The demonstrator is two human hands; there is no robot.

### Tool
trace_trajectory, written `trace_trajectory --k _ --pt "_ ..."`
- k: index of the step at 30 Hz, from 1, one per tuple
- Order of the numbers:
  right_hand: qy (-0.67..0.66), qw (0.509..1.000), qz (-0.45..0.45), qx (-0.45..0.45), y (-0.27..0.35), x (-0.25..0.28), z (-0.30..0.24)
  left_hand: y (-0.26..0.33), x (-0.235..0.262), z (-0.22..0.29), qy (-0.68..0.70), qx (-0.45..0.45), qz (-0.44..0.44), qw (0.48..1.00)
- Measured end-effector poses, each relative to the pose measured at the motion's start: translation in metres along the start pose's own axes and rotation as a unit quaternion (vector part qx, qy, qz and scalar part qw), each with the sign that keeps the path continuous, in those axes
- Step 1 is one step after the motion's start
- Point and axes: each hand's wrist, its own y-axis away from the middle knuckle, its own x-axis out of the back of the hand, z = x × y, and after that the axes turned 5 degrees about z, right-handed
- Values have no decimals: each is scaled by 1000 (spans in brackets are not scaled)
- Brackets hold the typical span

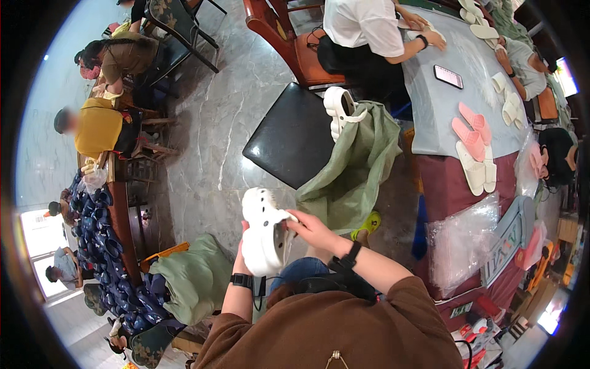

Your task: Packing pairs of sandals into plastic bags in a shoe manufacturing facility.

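Note:
A white clog with round holes is held in front of my body, its toe pointing away. My left hand is closed along its left side, mostly hidden behind the shoe. At the other side, my right hand grips the clog near its heel strap; the fingertips are partly hidden. Beyond my hands, another white clog lies on the edge of a black chair seat, at the mouth of a green woven sack.
A table with grey covering stands at right, with pink slides, white slides, a phone and clear plastic bags. A person in white works there. Dark blue shoes pile up at left, near another green sack.

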Motion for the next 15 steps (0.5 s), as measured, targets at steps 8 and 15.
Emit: trace_trajectory --k 8,15 --pt "280 937 202 -54 -36 15 86 -129 99 3 -208 -217 184 936" --pt "251 938 221 -86 -43 22 112 -171 161 23 -197 -102 220 950"
